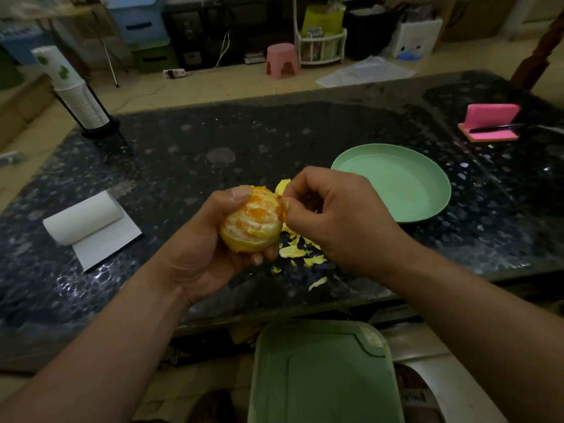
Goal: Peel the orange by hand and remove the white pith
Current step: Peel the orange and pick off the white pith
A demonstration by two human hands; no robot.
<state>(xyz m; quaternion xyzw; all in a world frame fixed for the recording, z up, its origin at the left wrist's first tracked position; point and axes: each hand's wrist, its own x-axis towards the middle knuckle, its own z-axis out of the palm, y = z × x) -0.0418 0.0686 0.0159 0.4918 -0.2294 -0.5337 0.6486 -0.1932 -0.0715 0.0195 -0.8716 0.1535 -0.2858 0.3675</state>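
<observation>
**Peeling stage: orange gripped, rind strip pinched**

A green lid (320,377) sits nearest, below the desk (213,141) edge.

The orange (253,221) is held in the air above the near part of the desk.

- The left hand (201,239) is closed round the orange, with the fingers curled beneath and the thumb pressed on top. This grip steadies the fruit and presents the stripped side upward for inspection.
- Most rind is off. Pale pith covers the flesh in patches, and a band of rind remains along the lower edge.
- The right hand (335,218) is closed, with thumb and forefinger pinching a peel strip (282,186) at the upper right edge of the orange. The strip appears attached there, so the pinch is probably set for a pull away from the fruit.

Scraps (300,251) lie on the desk directly under the hands, evidently where removed pieces fall.

A paper roll (85,221), partly unrolled, lies to the left, probably for wiping. A green plate (393,181) stands just beyond the right hand, likely to receive the cleaned fruit.

A pink sponge (488,122) lies at the far right. A stack of cups (76,93) stands at the far left.
</observation>
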